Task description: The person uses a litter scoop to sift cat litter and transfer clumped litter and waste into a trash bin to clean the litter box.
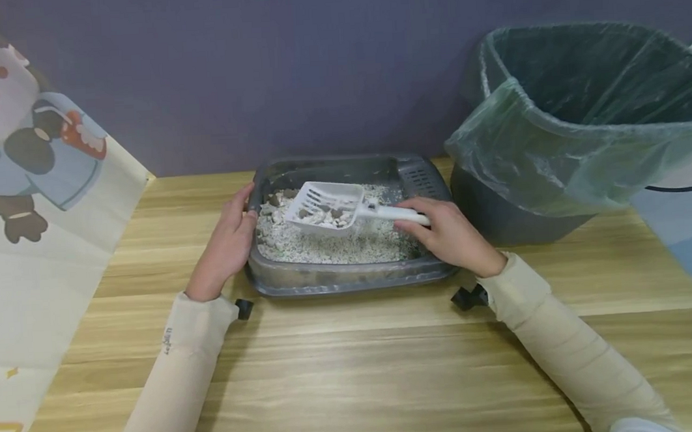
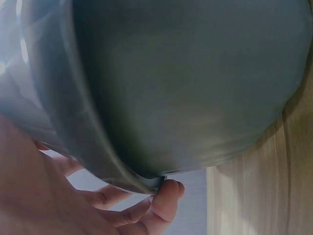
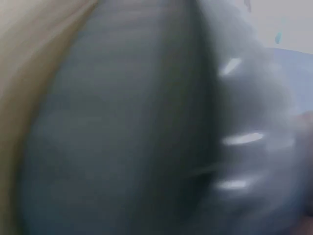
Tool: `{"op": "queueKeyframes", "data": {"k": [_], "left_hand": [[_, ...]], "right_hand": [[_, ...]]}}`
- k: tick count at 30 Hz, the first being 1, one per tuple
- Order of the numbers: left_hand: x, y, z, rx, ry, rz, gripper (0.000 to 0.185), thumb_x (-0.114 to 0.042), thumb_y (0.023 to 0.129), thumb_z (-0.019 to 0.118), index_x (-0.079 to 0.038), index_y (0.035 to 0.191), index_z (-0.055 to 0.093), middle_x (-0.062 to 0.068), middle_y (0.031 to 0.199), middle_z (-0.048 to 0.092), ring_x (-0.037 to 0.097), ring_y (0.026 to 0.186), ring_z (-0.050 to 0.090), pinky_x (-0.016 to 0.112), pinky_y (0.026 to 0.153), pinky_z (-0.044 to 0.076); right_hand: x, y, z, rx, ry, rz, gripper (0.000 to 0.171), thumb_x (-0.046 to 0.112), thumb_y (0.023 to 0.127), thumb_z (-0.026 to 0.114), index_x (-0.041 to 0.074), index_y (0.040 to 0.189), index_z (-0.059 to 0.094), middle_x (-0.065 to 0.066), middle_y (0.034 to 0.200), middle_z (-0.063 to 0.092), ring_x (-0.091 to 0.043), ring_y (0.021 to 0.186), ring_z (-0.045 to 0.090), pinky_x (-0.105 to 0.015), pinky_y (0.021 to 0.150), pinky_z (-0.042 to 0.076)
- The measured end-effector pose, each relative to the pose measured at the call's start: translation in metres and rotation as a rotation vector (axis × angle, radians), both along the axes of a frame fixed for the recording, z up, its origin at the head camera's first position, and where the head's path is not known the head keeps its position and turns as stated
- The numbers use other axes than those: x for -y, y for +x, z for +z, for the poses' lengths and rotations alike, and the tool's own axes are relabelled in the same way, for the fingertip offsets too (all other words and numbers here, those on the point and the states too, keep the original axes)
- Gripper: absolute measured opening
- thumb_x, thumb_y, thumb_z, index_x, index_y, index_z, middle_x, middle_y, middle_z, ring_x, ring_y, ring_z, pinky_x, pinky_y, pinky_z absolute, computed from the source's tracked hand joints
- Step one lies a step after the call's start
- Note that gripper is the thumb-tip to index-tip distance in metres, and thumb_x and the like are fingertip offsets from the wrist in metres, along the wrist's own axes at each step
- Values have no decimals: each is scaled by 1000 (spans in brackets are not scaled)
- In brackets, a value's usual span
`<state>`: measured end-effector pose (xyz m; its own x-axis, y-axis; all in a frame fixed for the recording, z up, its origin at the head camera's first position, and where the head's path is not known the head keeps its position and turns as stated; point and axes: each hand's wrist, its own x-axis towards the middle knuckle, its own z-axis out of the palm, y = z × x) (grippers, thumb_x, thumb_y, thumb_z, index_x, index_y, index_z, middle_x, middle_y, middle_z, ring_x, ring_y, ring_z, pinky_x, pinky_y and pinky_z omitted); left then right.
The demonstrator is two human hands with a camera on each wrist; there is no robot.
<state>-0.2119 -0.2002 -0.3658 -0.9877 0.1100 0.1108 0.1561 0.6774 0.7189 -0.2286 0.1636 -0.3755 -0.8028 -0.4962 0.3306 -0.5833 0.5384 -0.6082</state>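
The table [image 1: 354,372] has a striped wooden surface. Directly on it rests a grey tray [image 1: 349,278]; just beside this tray, at its right, stands a dark bin [image 1: 517,223].

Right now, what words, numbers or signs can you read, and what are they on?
None that I can read for sure.
Left sleeve: small dark lettering, too small and blurred.
White wall, lower left: big orange marks, cut off by the picture's edge.
Scoop, tray, bin: no writing that I can see.
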Motion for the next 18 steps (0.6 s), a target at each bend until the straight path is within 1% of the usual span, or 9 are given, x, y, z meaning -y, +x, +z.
{"op": "queueKeyframes", "data": {"k": [2,5,9,12,15,17,18], "left_hand": [[-1,-2,-1,3,-1,-3,53,-21,102,27,-12,152,16,25,136,34,39,123,36,59,102,27],[-1,-7,-4,0,-15,-1,53,-22,102,28,-15,153,16,23,142,31,39,127,33,58,105,24],[3,-10,-8,7,-36,7,53,-25,102,28,-17,153,14,18,152,21,38,135,25,57,108,18],[6,-10,-10,11,-51,4,53,-26,102,26,-16,153,13,15,154,16,37,138,19,56,110,15],[9,-11,-11,15,-70,6,53,-27,103,24,-16,153,12,14,155,13,35,139,15,55,111,12],[10,-11,-11,19,-78,9,53,-27,103,24,-17,153,11,13,156,12,35,140,13,55,111,11],[10,-12,-12,23,-81,12,53,-28,103,24,-18,153,11,12,156,11,35,140,12,55,111,11]], "right_hand": [[-4,6,14,-70,-27,-18,31,26,92,62,11,120,64,4,80,58,-10,48,40,-27,45,35],[-11,16,47,-207,-24,-58,30,20,90,66,10,118,65,3,75,57,-10,49,39,-25,47,33],[-25,25,99,-375,65,-110,30,17,87,70,9,115,67,2,73,57,-10,48,36,-22,47,29],[-41,27,130,-467,130,-152,29,16,86,71,7,114,68,1,68,56,-9,44,32,-20,43,25],[-63,24,154,-568,200,-213,29,16,88,68,2,113,67,-3,61,51,-8,40,29,-18,40,22],[-82,21,165,-598,239,-308,31,18,91,65,-1,115,65,-8,61,50,-7,40,28,-19,40,20],[-93,18,170,-594,239,-350,32,19,92,63,-2,116,64,-6,65,51,-4,42,29,-17,41,20]]}}
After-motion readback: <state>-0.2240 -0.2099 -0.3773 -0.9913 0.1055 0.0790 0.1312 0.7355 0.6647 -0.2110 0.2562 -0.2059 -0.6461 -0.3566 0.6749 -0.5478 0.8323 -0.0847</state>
